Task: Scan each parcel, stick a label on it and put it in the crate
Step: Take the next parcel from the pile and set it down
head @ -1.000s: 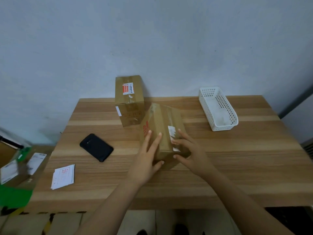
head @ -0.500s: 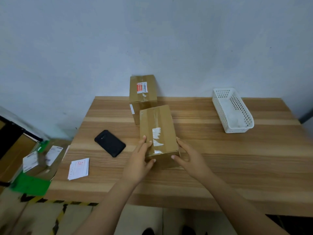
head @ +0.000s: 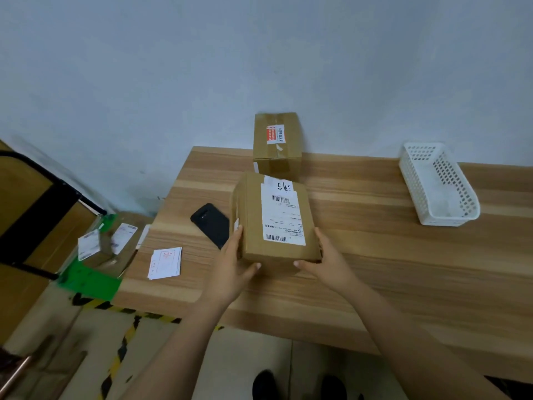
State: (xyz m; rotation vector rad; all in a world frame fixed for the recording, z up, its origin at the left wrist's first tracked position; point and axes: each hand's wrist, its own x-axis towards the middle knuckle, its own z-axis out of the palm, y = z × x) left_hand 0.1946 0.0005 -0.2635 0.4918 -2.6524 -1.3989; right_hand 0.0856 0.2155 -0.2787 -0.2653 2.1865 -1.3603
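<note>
Cardboard parcel (head: 277, 217), boxy and white-labelled, is clasped in the grip of left hand (head: 233, 268) and right hand (head: 328, 262).

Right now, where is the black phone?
Head view: black phone lies on the table, left of the held parcel, beyond the paper slips.

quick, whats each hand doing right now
Left hand: grips the left side of the parcel.
Right hand: grips the right side of the parcel.
</note>
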